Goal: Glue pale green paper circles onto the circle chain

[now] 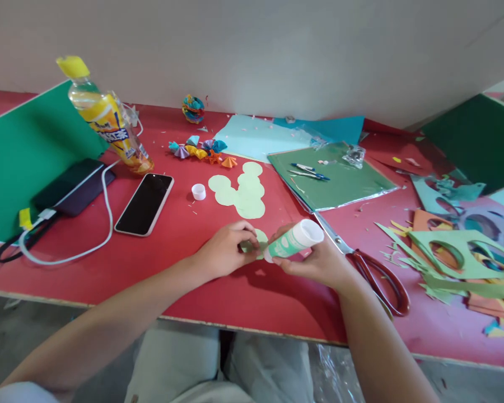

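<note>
My right hand [315, 260] is closed round a white and green glue stick [292, 242], tilted with its lower end against a pale green paper circle [260, 238]. With thumb and fingers, my left hand [231, 249] pinches that circle at its left side, just above the table. Part of the circle is hidden behind my fingers. Beyond my hands, several more pale green paper circles [247, 196] lie in an overlapping cluster. A small white cap [199, 192] stands to the left of them.
Red-handled scissors [380, 280] lie right of my right hand, near cut paper scraps [466, 254]. A phone [145, 204], a cable, a power bank [73, 187] and a tilted drink bottle [109, 126] are on the left. Folded paper pieces [201, 150] and a green pack [331, 176] lie further back.
</note>
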Tool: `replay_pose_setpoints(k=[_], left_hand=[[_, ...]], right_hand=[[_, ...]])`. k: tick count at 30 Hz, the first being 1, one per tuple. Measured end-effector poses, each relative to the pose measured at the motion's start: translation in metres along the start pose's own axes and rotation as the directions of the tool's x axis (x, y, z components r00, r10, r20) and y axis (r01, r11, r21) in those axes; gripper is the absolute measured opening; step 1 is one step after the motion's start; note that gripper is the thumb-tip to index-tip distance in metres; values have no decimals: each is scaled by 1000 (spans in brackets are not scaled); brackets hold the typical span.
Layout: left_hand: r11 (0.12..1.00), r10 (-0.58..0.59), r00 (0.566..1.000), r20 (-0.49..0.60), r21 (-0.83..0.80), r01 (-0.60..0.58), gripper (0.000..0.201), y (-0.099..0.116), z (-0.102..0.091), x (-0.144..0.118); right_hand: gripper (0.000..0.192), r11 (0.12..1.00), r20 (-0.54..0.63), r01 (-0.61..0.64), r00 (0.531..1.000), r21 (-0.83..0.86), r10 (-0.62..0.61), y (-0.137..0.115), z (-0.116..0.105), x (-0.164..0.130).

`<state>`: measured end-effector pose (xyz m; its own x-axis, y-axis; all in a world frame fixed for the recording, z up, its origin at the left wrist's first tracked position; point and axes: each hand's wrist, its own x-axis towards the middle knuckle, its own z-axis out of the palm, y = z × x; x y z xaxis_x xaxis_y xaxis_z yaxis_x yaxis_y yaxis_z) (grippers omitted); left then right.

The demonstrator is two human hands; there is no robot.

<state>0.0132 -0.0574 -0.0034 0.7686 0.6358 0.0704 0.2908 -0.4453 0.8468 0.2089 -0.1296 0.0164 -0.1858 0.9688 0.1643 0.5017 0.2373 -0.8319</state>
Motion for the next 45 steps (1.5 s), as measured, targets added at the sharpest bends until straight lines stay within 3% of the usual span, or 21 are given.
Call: replay_pose_setpoints(k=[3, 7, 12, 17, 25, 31, 34, 36, 38, 40, 42, 45], left_hand=[[995, -2, 998, 62, -98, 8, 11, -4, -6, 2], [994, 30, 997, 65, -107, -23, 10, -5, -11, 3], [990, 60, 996, 70, -134, -50, 11, -8, -13, 4], [986, 17, 998, 59, -164, -7, 12, -10, -14, 5], [989, 6, 997, 78, -148, 5, 13, -10, -16, 4], [992, 25, 996, 88, -129, -14, 12, -9, -18, 5], [998, 28, 993, 112, -56, -21, 15, -7, -18, 4], [997, 79, 989, 124, 15, -81, 19, -5, -18, 2], [980, 160, 977, 140, 99, -175, 21, -2, -17, -2], [948, 228, 958, 174, 183, -259, 20, 0, -17, -5], [906, 269, 941, 207, 276, -320, 18, 1, -17, -7], [813, 334, 906, 261, 408, -417, 19, 0, -17, -8]], right_hand=[[19, 998, 65, -58, 996, 31, 56, -1, 3, -2], [24, 994, 122, -96, 987, -49, 101, -3, 6, -1], [26, 995, 86, -34, 995, -93, 42, -5, 11, -1], [28, 992, 97, 34, 995, -121, -23, -3, 19, 0], [28, 986, 64, -6, 998, -165, 17, -3, 31, 2], [16, 967, 17, -37, 999, -253, 42, 5, 19, 0], [13, 954, -68, -6, 998, -299, -15, 10, 7, -1], [11, 965, -236, -5, 970, -262, -59, 13, -1, -1], [12, 989, -471, 6, 879, -148, -76, 15, -7, -1], [18, 998, -630, 54, 775, -9, -47, 18, -10, -1], [20, 993, -664, 85, 747, 86, -7, 20, -10, 0], [18, 993, -627, 64, 779, 96, 10, 20, -9, 3]])
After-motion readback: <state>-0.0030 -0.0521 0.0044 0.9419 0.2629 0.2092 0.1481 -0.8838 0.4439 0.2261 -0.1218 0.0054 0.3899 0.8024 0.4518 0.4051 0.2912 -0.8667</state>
